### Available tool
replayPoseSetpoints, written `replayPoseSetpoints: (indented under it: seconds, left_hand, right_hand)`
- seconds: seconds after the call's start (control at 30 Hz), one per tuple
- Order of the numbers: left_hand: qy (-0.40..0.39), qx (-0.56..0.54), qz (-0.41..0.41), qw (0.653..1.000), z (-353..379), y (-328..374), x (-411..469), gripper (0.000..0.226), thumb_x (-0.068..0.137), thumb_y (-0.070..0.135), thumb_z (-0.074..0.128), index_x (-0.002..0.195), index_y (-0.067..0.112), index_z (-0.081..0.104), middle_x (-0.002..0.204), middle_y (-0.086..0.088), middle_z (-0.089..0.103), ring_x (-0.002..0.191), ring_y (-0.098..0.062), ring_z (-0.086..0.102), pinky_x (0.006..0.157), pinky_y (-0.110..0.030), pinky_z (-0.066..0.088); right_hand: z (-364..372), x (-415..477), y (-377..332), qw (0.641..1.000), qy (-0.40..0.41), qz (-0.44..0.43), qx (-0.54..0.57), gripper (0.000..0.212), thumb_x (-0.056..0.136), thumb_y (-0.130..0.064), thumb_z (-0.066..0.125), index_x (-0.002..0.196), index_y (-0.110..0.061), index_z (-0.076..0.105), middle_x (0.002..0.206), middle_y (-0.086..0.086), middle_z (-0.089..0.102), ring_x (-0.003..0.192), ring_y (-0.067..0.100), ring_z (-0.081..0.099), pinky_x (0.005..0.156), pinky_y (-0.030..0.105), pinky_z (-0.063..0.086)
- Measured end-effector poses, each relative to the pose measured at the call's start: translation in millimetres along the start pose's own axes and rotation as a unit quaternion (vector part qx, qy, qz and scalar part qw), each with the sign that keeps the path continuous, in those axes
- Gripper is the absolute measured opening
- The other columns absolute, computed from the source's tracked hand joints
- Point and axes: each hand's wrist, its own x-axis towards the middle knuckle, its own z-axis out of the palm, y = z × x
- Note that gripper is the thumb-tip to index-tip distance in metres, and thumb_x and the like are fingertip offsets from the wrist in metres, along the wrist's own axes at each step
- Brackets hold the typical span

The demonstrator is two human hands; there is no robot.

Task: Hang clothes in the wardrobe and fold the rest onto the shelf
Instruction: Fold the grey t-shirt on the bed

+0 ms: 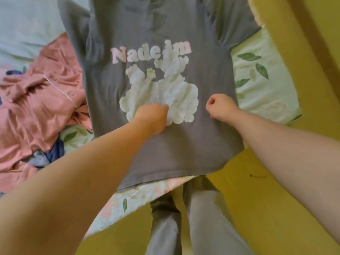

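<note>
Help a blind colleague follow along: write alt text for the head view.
A grey T-shirt with a white puffy print lies spread on a leaf-patterned bed sheet, the left hand and right hand fisted on its lower half. A crumpled pink garment lies at its left.

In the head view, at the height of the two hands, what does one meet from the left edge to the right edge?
Pink garment → left hand → right hand → leaf-print sheet → yellow surface. Both hands rest on the grey T-shirt, so it has no place of its own.
</note>
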Motion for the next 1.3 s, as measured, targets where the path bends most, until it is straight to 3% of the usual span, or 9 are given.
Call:
replayPoseSetpoints:
  seconds: [0.1,0.3,0.43,0.53,0.7,0.83,1.0,1.17,1.3]
  left_hand:
    - [0.102,-0.041,0.015,0.994,-53.7,19.4,52.9,0.028,0.099,0.015,0.045,0.126,0.015,0.048,0.104,-0.005,0.055,0.091,-0.033,0.059,0.072,-0.043,0.048]
    - [0.21,-0.035,0.059,0.975,-128.7,40.0,148.4,0.042,0.099,0.032,0.055,0.135,0.012,0.046,0.14,-0.011,0.045,0.128,-0.037,0.045,0.097,-0.055,0.047]
    - [0.305,-0.113,0.033,0.945,-182.8,53.0,199.6,0.049,0.103,0.039,0.049,0.142,0.01,0.042,0.149,-0.011,0.037,0.132,-0.036,0.043,0.103,-0.05,0.044]
    - [0.375,-0.101,0.016,0.921,-225.7,65.3,232.2,0.046,0.104,0.037,0.046,0.141,0.009,0.046,0.147,-0.011,0.04,0.128,-0.035,0.048,0.105,-0.05,0.045]
    - [0.338,-0.014,-0.027,0.94,-281.7,97.2,271.4,0.038,0.098,0.016,0.056,0.134,0.004,0.055,0.138,-0.016,0.051,0.117,-0.041,0.058,0.094,-0.045,0.051]
    - [0.235,0.044,-0.038,0.97,-298.1,122.6,289.1,0.034,0.091,0.008,0.058,0.125,0.001,0.06,0.121,-0.021,0.061,0.097,-0.038,0.061,0.079,-0.042,0.052]
    - [0.262,0.005,-0.088,0.961,-299.0,139.2,309.3,0.041,0.095,0.007,0.051,0.136,0.001,0.048,0.137,-0.022,0.051,0.123,-0.041,0.054,0.097,-0.046,0.048]
    - [0.272,-0.054,-0.074,0.958,-314.0,160.3,303.0,0.013,0.096,0.007,0.047,0.101,0.007,0.06,0.107,-0.015,0.059,0.096,-0.032,0.058,0.082,-0.037,0.048]
    - [0.249,-0.205,-0.065,0.944,-329.0,172.2,286.4,0.031,0.091,0.0,0.049,0.111,0.015,0.068,0.102,-0.011,0.071,0.092,-0.028,0.07,0.084,-0.04,0.06]
  right_hand:
    - [-30.3,70.1,-0.9,0.961,0.143,0.093,0.218,0.01,0.075,-0.026,0.052,0.08,-0.021,0.06,0.087,0.007,0.072,0.083,0.032,0.071,0.076,0.044,0.061]
    - [-112.5,155.9,-3.5,0.821,0.288,0.178,0.46,0.056,0.064,-0.044,0.067,0.11,-0.013,0.058,0.101,0.007,0.071,0.086,0.032,0.072,0.076,0.045,0.062]
    - [-141.8,175.3,-4.3,0.769,0.294,0.172,0.541,0.069,0.065,-0.048,0.084,0.119,-0.014,0.058,0.115,0.004,0.069,0.098,0.026,0.068,0.088,0.04,0.058]
    - [-135.5,188.3,13.3,0.74,0.265,0.169,0.594,0.049,0.062,-0.038,0.09,0.099,-0.014,0.069,0.095,0.0,0.074,0.084,0.02,0.071,0.077,0.036,0.06]
    - [-140.7,197.7,24.4,0.722,0.165,0.154,0.654,0.049,0.07,-0.036,0.089,0.105,-0.009,0.072,0.098,0.001,0.075,0.09,0.023,0.071,0.084,0.042,0.059]
    - [-137.3,197.9,25.6,0.723,0.184,0.148,0.65,0.018,0.083,-0.026,0.081,0.088,-0.016,0.067,0.084,0.0,0.07,0.083,0.023,0.07,0.085,0.044,0.061]
    - [-144.4,205.6,39.5,0.73,0.141,0.152,0.651,0.019,0.089,-0.028,0.072,0.077,-0.019,0.061,0.102,0.007,0.073,0.096,0.029,0.07,0.09,0.042,0.058]
    - [-155.0,200.2,50.1,0.717,0.092,0.154,0.673,0.023,0.095,-0.022,0.065,0.074,-0.015,0.06,0.077,0.005,0.065,0.078,0.026,0.064,0.07,0.036,0.053]
    - [-146.2,188.4,45.5,0.725,0.142,0.122,0.663,0.012,0.097,-0.022,0.058,0.087,-0.02,0.064,0.071,-0.002,0.057,0.069,0.02,0.056,0.073,0.037,0.056]
